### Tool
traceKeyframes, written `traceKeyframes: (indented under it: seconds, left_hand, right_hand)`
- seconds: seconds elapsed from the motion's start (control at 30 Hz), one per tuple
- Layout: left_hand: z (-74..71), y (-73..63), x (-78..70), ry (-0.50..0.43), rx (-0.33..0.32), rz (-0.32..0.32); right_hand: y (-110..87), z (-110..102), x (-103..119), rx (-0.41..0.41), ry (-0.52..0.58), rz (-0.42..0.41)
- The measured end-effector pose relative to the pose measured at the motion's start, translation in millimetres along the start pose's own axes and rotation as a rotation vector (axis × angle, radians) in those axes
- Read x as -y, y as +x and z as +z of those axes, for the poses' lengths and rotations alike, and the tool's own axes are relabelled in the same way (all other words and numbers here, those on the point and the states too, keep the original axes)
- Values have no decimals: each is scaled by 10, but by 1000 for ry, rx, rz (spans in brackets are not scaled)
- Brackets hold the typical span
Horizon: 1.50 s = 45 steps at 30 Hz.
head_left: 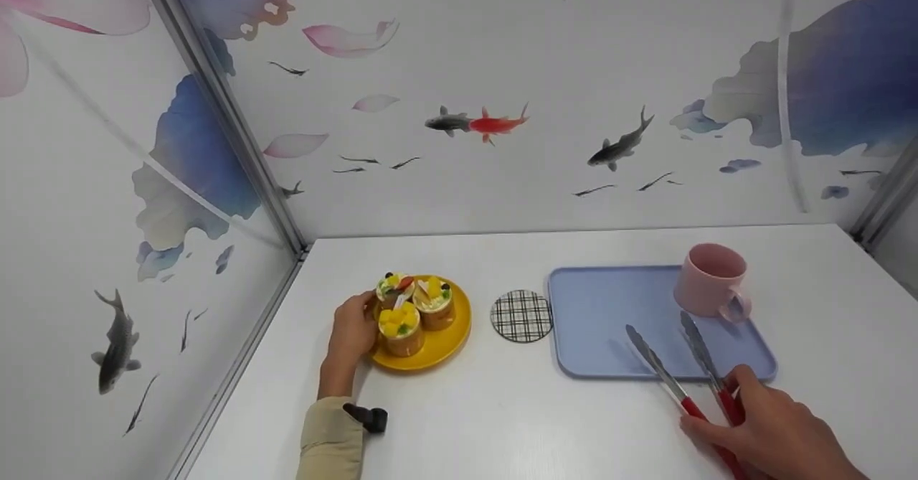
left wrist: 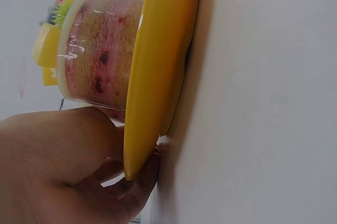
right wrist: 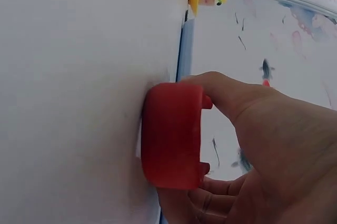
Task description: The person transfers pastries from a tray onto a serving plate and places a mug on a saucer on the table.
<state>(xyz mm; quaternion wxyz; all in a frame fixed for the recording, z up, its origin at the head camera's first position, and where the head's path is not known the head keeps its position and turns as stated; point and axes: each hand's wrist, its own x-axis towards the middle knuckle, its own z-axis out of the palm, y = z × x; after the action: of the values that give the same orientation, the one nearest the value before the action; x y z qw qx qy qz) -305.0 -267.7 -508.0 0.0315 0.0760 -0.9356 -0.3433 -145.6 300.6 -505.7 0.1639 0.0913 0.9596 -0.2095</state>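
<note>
At the left of the head view, my left hand (head_left: 353,328) grips the near-left rim of a yellow plate (head_left: 460,318). In the left wrist view the thumb lies above the rim and the other fingers curl under it. Three small cake cups (head_left: 400,340) topped with yellow fruit pieces stand on the plate. My right hand (head_left: 778,422) holds red-handled metal tongs (head_left: 706,358), their arms spread apart with nothing between the tips. The tips reach over a blue tray (head_left: 595,344). Close up in the right wrist view is the tongs' red handle end (right wrist: 171,134).
A pink mug (head_left: 710,283) stands on the tray's right side, its handle toward the lower right. Between plate and tray lies a round checked coaster (head_left: 522,316), touching or nearly touching the tray edge. Painted wall panels (head_left: 502,186) border the white table (head_left: 488,422) at back and left.
</note>
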Motion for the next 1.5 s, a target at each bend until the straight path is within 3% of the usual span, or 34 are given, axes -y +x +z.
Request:
traceKeyframes:
  seconds: [0.57,0.83,1.17,1.5]
  left_hand:
    - [-16,11,5,-12,2,4]
    - [-73,-14,11,-25,-53,59]
    - [-251,-59,-87,-83,-175,145]
    - [-388,-189,-451,-147,-207,246]
  right_hand:
    - [1,12,-27,54,61,23]
    - [-13,-43,-33,26,74,7]
    - [17,-229,-84,-183,105,-61]
    - [146,-378,-82,-579,172,-153]
